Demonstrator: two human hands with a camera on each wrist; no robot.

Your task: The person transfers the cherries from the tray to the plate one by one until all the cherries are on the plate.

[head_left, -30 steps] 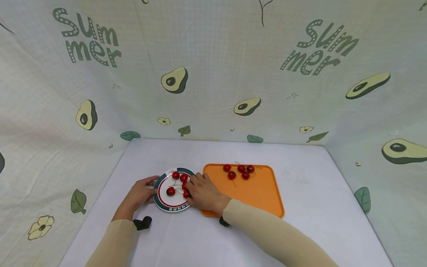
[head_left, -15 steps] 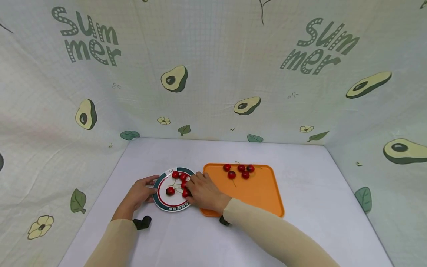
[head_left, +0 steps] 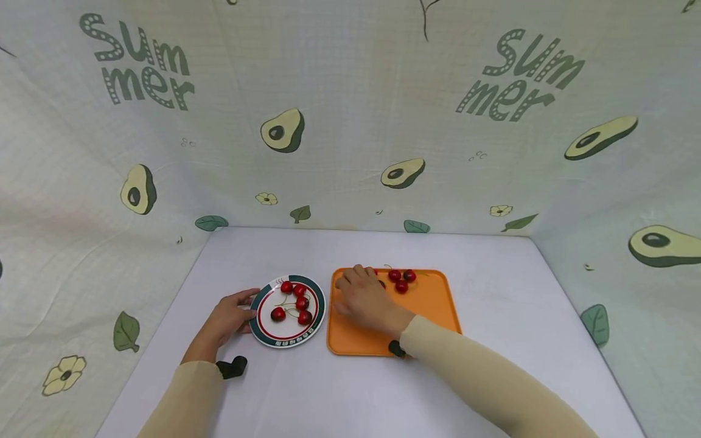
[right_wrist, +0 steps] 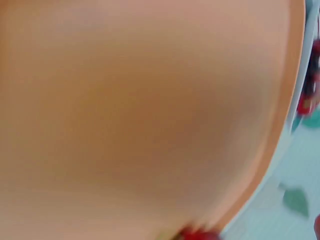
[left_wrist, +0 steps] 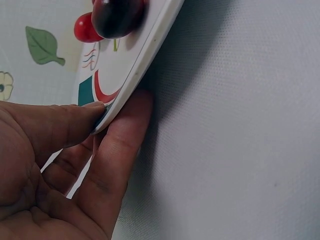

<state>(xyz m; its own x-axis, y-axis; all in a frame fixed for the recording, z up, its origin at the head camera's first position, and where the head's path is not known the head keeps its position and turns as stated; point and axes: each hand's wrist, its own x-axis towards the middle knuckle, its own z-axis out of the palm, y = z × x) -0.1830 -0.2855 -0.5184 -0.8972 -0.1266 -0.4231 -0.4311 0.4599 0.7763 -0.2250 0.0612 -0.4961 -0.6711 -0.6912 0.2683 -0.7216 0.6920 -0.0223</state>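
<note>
My left hand (head_left: 230,316) pinches the left rim of a white plate (head_left: 268,328) with a green and red border. In the left wrist view the thumb (left_wrist: 70,122) lies on top of the rim and the fingers are beneath it. Several red cherries (head_left: 278,314) with stems lie on the plate. My right hand (head_left: 367,301) is over the left part of an orange tray (head_left: 432,310), fingers loosely bent with nothing seen in them. Its fingertips partly hide two cherries; other cherries (head_left: 402,286) lie beside these at the tray's back. The right wrist view is mostly blurred tray (right_wrist: 150,125).
Plate and tray stand side by side on a white table (head_left: 306,395). A pale cloth (head_left: 350,97) printed with avocados and leaves rises behind and at both sides. Dark wrist mounts (head_left: 232,367) show near both sleeves.
My right hand has left the plate's right side and moved right over the tray, uncovering the cherries there. The left hand stays at the plate's rim.
</note>
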